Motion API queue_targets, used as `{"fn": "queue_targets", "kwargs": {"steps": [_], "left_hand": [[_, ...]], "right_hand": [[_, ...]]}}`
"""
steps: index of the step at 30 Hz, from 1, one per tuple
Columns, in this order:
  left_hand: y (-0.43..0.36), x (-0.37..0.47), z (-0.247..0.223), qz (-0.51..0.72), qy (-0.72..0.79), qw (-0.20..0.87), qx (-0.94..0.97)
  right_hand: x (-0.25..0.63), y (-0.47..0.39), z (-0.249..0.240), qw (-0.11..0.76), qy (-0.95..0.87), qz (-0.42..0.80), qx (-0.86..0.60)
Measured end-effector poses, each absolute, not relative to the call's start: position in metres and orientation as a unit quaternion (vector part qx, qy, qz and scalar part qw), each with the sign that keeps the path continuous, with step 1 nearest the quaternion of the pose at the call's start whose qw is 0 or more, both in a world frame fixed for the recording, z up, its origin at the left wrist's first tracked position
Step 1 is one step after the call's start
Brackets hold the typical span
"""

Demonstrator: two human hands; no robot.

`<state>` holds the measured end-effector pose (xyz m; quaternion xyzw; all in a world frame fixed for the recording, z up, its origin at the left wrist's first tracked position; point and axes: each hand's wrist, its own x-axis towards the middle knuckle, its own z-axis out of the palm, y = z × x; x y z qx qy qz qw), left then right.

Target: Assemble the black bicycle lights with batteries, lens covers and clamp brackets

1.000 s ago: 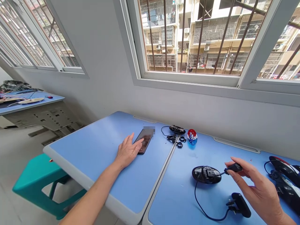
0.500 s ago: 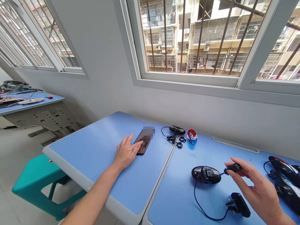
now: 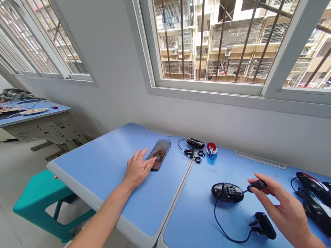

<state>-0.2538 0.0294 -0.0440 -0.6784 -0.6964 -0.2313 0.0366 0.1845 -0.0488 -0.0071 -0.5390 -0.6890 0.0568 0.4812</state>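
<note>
My left hand (image 3: pixel 137 168) rests over the left desk with its fingers spread, and the thumb touches the screen of a dark smartphone (image 3: pixel 157 156). Between the thumb and fingertips of my right hand (image 3: pixel 284 206) is a small black plug-like piece (image 3: pixel 259 185). A thin dark stem runs from it to the right end of a glossy black oval device (image 3: pixel 227 192) on the desk; whether they are joined I cannot tell. From that device a black cable (image 3: pixel 224 230) curves down to a small black unit (image 3: pixel 266 225) beneath my right hand.
Toward the wall lie another black oval device (image 3: pixel 196 143), black ring clamps (image 3: pixel 198 159) and a red-and-blue clear case (image 3: pixel 212 151). Black, red and white devices (image 3: pixel 317 203) sit at the far right. A green stool (image 3: pixel 41 193) stands left of the desk.
My left hand has shifted slightly left, its thumb sliding a little across the phone screen. The right hand and the piece in it have stayed put.
</note>
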Motion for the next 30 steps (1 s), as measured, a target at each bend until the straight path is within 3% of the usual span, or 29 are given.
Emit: {"fn": "queue_targets", "kwargs": {"steps": [14, 19, 24, 26, 30], "left_hand": [[0.005, -0.222, -0.017, -0.406, -0.640, 0.074, -0.648], [-0.027, -0.137, -0.002, -0.332, -0.393, -0.015, -0.857], [-0.027, -0.053, 0.005, -0.191, -0.311, -0.110, -0.924], [-0.022, -0.033, 0.007, -0.185, -0.300, -0.125, -0.927], [-0.011, -0.041, 0.006, -0.284, -0.321, -0.108, -0.897]], "right_hand": [[0.192, -0.043, -0.009, 0.472, -0.736, 0.032, -0.484], [0.193, -0.044, -0.010, 0.467, -0.744, 0.043, -0.477], [0.191, -0.043, -0.011, 0.480, -0.728, 0.039, -0.488], [0.192, -0.043, -0.011, 0.477, -0.735, 0.034, -0.480], [0.194, -0.043, -0.012, 0.473, -0.746, 0.024, -0.469]]}}
